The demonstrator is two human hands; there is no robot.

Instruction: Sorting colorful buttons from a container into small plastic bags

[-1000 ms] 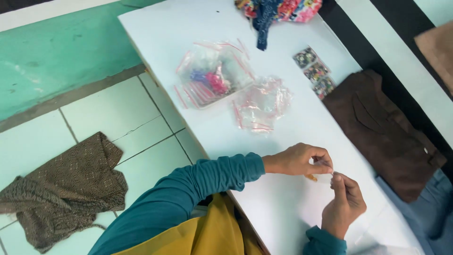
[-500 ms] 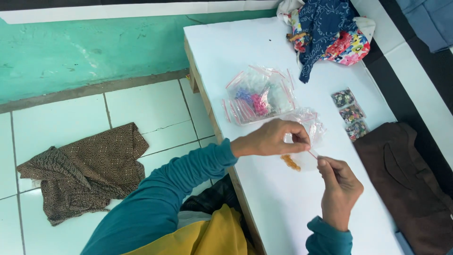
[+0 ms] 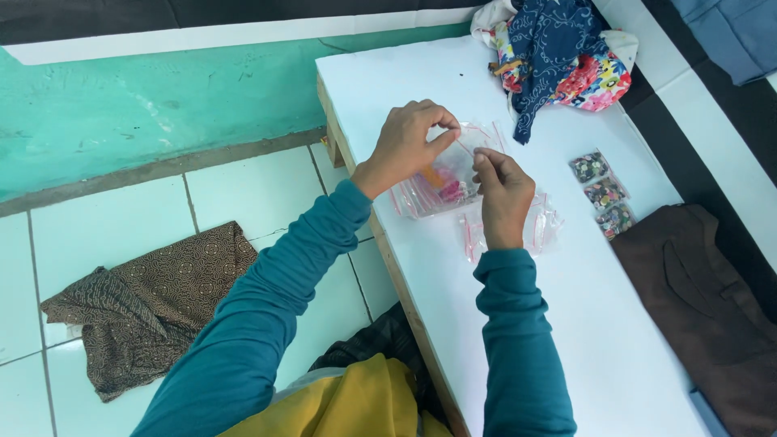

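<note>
My left hand [image 3: 409,144] and my right hand [image 3: 502,194] meet over a pile of small clear zip bags with red strips [image 3: 441,188] on the white table [image 3: 566,324]. Both pinch the top edge of one clear bag held between them. An orange piece and something pink show through the plastic just under my left fingers. More clear bags [image 3: 544,226] lie under my right wrist. Both arms wear teal sleeves.
A heap of blue and flowered cloth [image 3: 558,57] sits at the table's far end. Three small packets of dark beads [image 3: 603,193] lie to the right, beside a brown garment [image 3: 696,307]. A brown patterned cloth [image 3: 154,299] lies on the tiled floor at left.
Both hands have moved away from me, from the bare table in front onto the pile of zip bags, and now hold a clear bag. The camera view shifted too.
</note>
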